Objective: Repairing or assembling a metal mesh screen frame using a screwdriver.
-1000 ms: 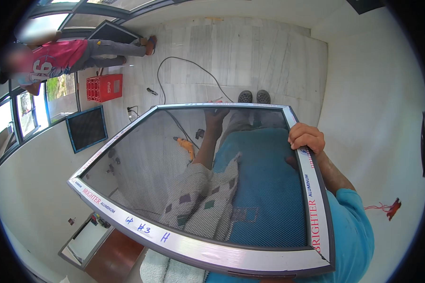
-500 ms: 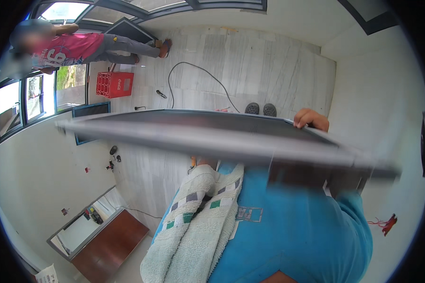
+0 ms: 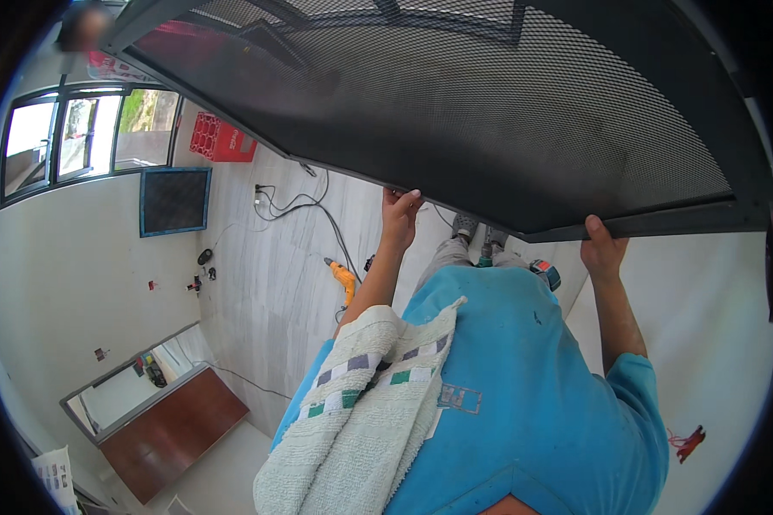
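Observation:
A large mesh window screen (image 3: pixel 455 112) with a dark frame is raised in front of me and spans the upper part of the view. Its near edge tilts, and floor and windows show faintly through the mesh. My left hand (image 3: pixel 400 213) grips that near edge around its middle, with the fingertips partly hidden by the frame. Farther right along the same edge, my right hand (image 3: pixel 604 247) is closed on the frame, its thumb on the near side and the other fingers mostly out of sight. A light towel (image 3: pixel 352 412) hangs over my blue shirt.
An orange power drill (image 3: pixel 342 279) and black cables (image 3: pixel 331 219) lie on the tiled floor. Near my feet is a teal power tool (image 3: pixel 545 273). A red crate (image 3: pixel 223 137) and a blue-edged screen (image 3: pixel 175 202) are by the left windows. Another person (image 3: pixel 103 64) is partly hidden.
The screen has swung from nearly edge-on to showing its broad mesh face, and has risen up and away. My left hand, hidden before, now shows on its near edge; my right hand grips there too.

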Motion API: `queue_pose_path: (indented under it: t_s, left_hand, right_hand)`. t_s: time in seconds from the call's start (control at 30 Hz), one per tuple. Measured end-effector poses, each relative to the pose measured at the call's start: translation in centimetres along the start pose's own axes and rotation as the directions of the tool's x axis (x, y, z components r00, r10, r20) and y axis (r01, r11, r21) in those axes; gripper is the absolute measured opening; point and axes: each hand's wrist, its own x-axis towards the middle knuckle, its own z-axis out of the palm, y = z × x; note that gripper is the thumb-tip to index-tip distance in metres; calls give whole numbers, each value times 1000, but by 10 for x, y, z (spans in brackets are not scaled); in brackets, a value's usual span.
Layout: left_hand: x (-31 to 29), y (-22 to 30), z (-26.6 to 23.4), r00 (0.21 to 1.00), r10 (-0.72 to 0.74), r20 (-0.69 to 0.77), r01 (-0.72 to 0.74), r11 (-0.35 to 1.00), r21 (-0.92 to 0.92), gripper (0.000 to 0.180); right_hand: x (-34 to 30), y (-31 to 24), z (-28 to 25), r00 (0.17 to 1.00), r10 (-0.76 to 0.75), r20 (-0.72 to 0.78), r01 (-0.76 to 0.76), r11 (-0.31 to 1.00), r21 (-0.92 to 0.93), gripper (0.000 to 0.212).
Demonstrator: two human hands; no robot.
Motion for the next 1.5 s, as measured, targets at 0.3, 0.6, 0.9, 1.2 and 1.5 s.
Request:
queue_pose_path:
  t_s: [0.3,0.6,0.9,1.2,1.5]
  left_hand:
    - [5,-5,3,1000,-27,0,27,999,29,40]
    - [-5,12,32,999,-26,32,27,999,-21,29]
    - [-20,31,48,989,142,35,-139,987,-76,34]
    - [-35,71,31,977,211,23,-192,926,-326,14]
    - [-78,123,58,903,422,81,-393,888,-240,16]
  right_hand:
    - [-7,-13,-3,999,7,-43,-4,996,87,50]
    - [2,-9,-26,988,-20,150,-2,989,145,50]
    - [27,-5,-40,995,55,79,-77,945,318,52]
    - [62,-1,-20,982,138,126,-178,898,403,25]
    - [74,-5,10,953,297,60,-280,790,546,22]
